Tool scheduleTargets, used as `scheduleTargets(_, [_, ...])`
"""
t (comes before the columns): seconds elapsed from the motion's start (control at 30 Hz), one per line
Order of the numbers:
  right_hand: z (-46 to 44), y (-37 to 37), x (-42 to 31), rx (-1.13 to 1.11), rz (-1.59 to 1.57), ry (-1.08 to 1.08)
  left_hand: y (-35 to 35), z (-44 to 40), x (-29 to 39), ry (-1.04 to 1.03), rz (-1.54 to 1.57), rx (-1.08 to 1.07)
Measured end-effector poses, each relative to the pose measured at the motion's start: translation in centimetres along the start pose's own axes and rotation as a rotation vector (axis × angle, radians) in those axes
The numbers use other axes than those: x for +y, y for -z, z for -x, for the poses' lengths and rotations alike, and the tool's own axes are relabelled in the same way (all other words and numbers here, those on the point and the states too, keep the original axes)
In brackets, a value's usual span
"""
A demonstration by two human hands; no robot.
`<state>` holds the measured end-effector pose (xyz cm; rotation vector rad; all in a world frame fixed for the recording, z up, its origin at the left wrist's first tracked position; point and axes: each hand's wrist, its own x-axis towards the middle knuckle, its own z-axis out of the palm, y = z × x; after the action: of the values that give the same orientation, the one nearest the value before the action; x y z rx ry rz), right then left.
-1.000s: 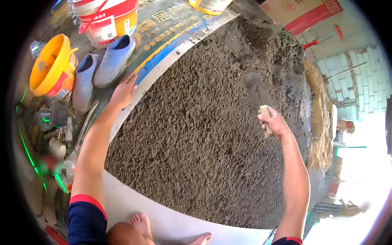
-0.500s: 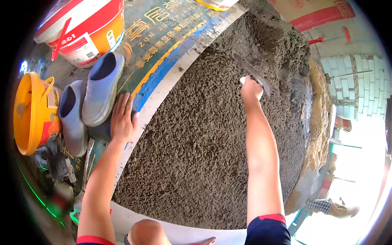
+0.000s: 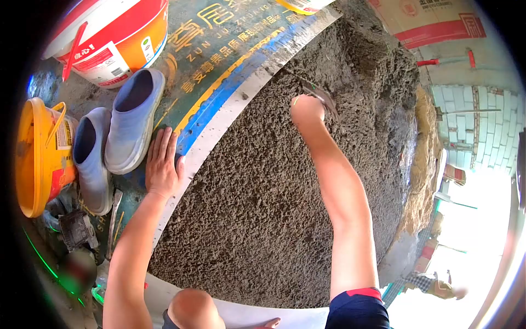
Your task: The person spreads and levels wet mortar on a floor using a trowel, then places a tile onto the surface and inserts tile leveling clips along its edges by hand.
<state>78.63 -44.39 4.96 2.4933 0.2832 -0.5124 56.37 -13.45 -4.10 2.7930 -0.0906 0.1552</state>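
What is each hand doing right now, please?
Left hand: open, palm down beside the shoes.
Right hand: closed, holding the trowel.

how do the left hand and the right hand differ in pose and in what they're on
The left hand lies flat and open, palm down, while the right hand is closed around the trowel, its handle mostly hidden. The left rests at the printed sheet's edge beside the shoes; the right works over the grainy grey mix. Both are bare.

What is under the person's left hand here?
The left hand lies at the edge of the dark printed sheet, beside its blue stripe. The surface directly beneath the palm is covered and cannot be seen.
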Motion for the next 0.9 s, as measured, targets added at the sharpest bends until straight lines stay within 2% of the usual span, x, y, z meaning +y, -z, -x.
scheduleTargets(0.1, [0.6, 0.4, -2.2, -0.047, 0.096, 0.068, 0.0, 0.1, -0.1, 0.000, -0.002, 0.001])
scheduleTargets(0.23, [0.9, 0.4, -3.5, -0.029, -0.021, -0.016, 0.0, 0.1, -0.1, 0.000, -0.030, -0.021])
scheduleTargets(0.3, [1.0, 0.7, -2.9, -0.015, 0.090, 0.094, 0.2, 0.0, -0.1, -0.004, -0.018, -0.015])
scheduleTargets(0.37, [0.9, 1.8, -0.2, -0.128, -0.001, -0.069, 0.3, -0.1, 0.2, -0.002, -0.001, -0.005])
scheduleTargets(0.43, [0.6, 1.2, 2.4, 0.040, -0.122, -0.117, 0.3, 0.1, 0.1, 0.011, -0.003, -0.029])
scheduleTargets(0.57, [0.0, 0.9, 1.3, 0.064, -0.106, -0.120, 0.5, 0.1, 0.1, -0.001, 0.012, -0.017])
scheduleTargets(0.63, [0.6, 1.2, -2.3, -0.036, 0.093, 0.034, 0.4, 0.1, 0.1, 0.001, -0.006, -0.018])
scheduleTargets(0.67, [0.9, 0.6, -3.7, -0.040, 0.093, 0.042, 0.3, 0.3, -0.1, 0.007, -0.008, -0.023])
scheduleTargets(0.73, [1.4, -0.5, -4.9, 0.129, 0.174, 0.029, 0.4, 0.1, -0.1, -0.015, 0.016, 0.018])
scheduleTargets(0.77, [1.2, -0.5, -4.2, 0.133, 0.180, 0.026, 0.3, 0.0, 0.0, -0.014, 0.021, 0.025])
scheduleTargets(0.83, [1.6, 1.3, -2.1, -0.051, 0.167, 0.025, 0.3, 0.1, -0.1, -0.003, 0.010, 0.003])
scheduleTargets(0.87, [2.1, 2.1, -0.5, -0.056, 0.080, -0.072, 0.3, -0.1, 0.0, 0.000, 0.012, 0.008])
scheduleTargets(0.9, [1.6, 1.6, 1.1, -0.070, 0.045, -0.036, 0.3, -0.1, -0.1, -0.007, 0.016, 0.003])
